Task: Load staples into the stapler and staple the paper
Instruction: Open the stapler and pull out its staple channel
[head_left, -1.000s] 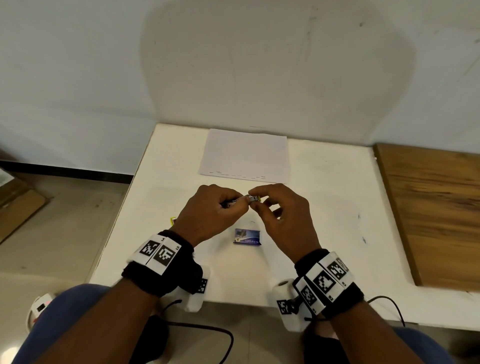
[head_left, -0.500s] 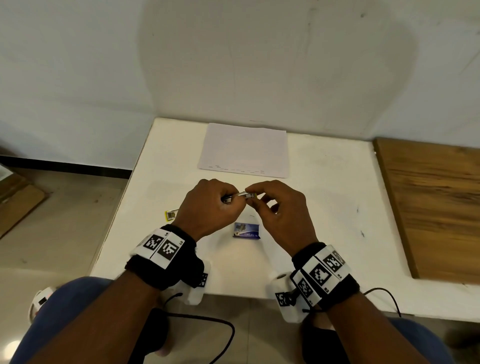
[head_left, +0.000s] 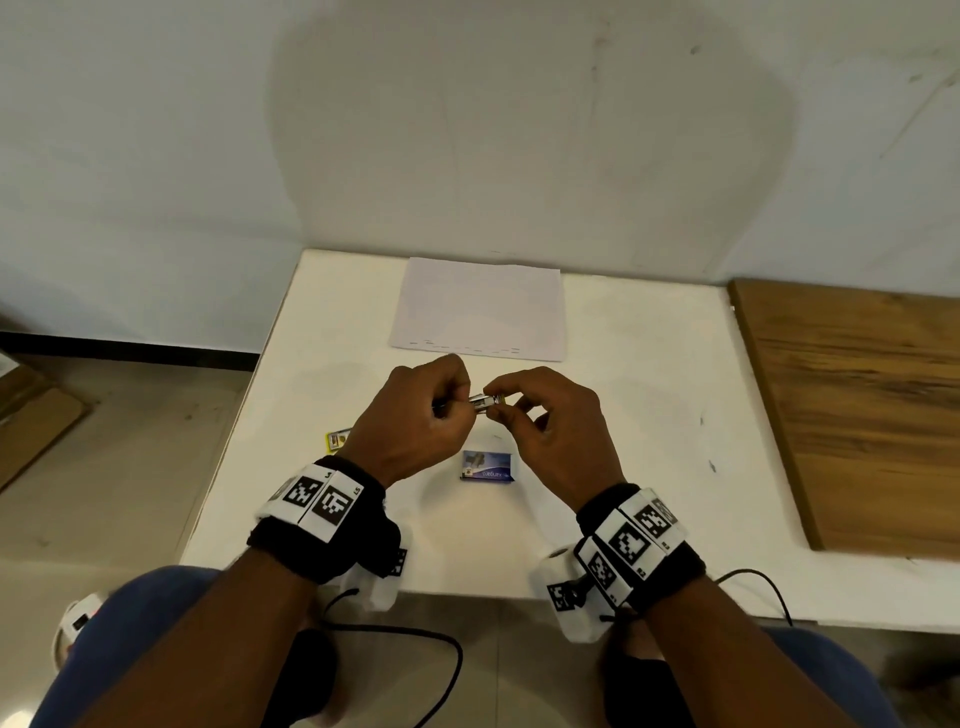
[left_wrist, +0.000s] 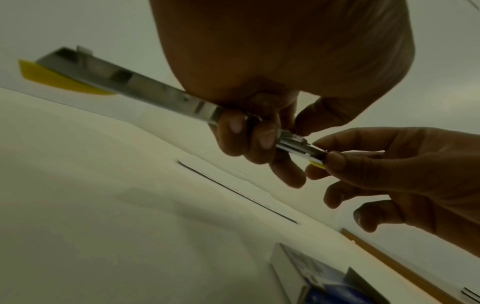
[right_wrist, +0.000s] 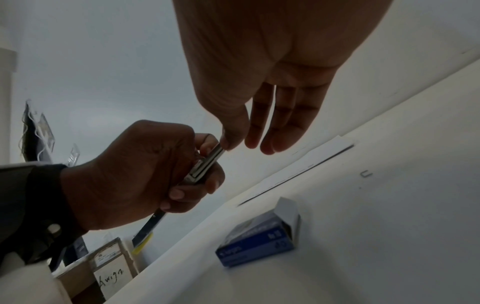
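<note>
A slim silver stapler (left_wrist: 166, 96) with yellow trim is held above the white table (head_left: 639, 415). My left hand (head_left: 457, 402) grips its middle, fingers curled round the metal (left_wrist: 249, 135). My right hand (head_left: 498, 406) pinches the stapler's front end (head_left: 483, 401) between thumb and forefinger (left_wrist: 335, 160). The right wrist view shows the thumb tip (right_wrist: 228, 142) on the silver rail (right_wrist: 207, 162). A blue staple box (head_left: 485, 466) lies below the hands with its flap open (right_wrist: 288, 207). The sheet of paper (head_left: 480, 312) lies flat beyond the hands.
A single loose staple (right_wrist: 366, 173) lies on the table right of the paper. A wooden board (head_left: 857, 405) borders the table's right side. The wall runs just behind the paper. The stapler's yellow tail (head_left: 337, 439) sticks out left of my left hand.
Both hands stay together on the stapler over the same spot. The right fingers have shifted slightly along its front end; the head view has tilted a little.
</note>
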